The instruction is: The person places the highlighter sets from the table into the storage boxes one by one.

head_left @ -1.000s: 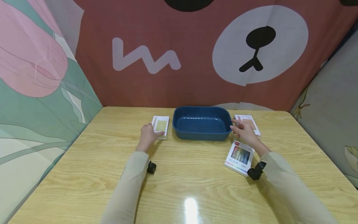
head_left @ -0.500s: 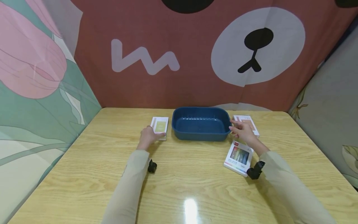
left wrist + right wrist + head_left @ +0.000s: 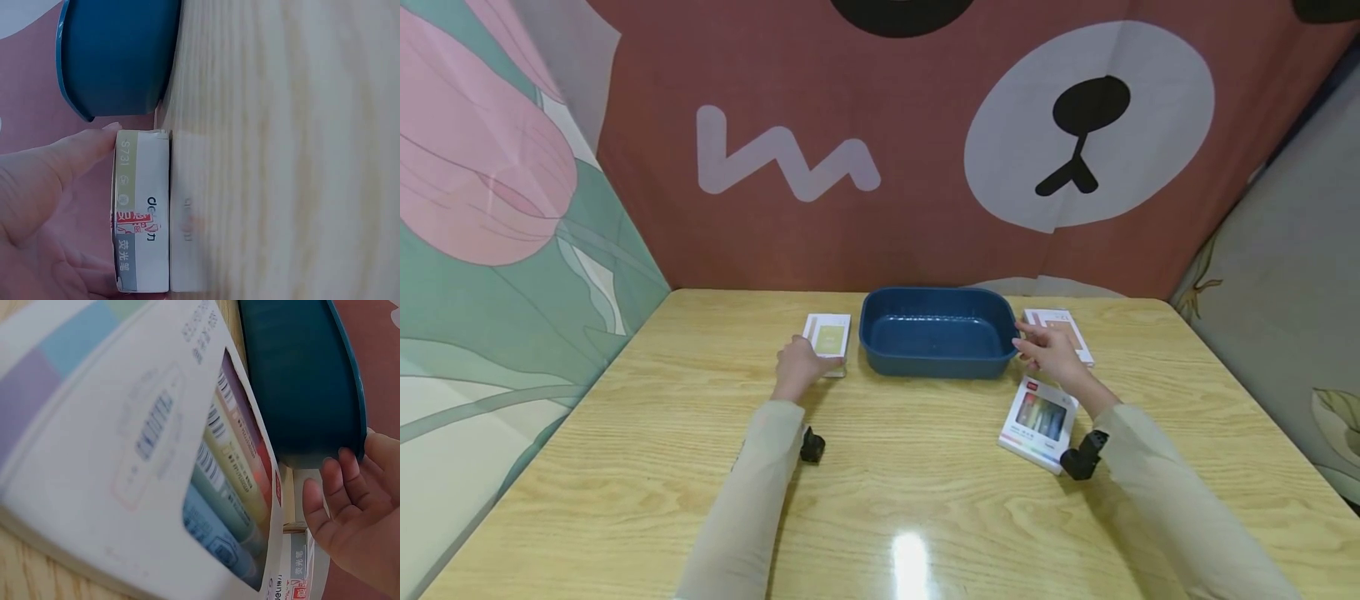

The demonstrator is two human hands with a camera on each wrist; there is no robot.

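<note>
In the head view my left hand (image 3: 797, 367) grips a flat white highlighter box (image 3: 831, 333) with a yellow-green panel. The left wrist view shows the thumb on one end of this box (image 3: 142, 212) and fingers at the other; its lower edge is close to the tabletop. My right hand (image 3: 1051, 354) holds the right end of a blue basin (image 3: 940, 367) with its fingertips at the rim. From the right wrist, bent fingers (image 3: 350, 487) show at the outer wall of the basin (image 3: 306, 381), partly hiding how they meet the rim.
A white box of coloured markers (image 3: 1037, 421) lies under my right wrist, near the basin. Behind the right hand lies another white box (image 3: 1063, 329) with an orange panel, partly covered. Printed cloth walls (image 3: 775, 242) stand behind and beside the wooden table (image 3: 865, 483).
The left wrist has shifted slightly to the right, and the thumb lies across the near part of the box. The right hand and basin keep their places; the head view drifts slightly.
</note>
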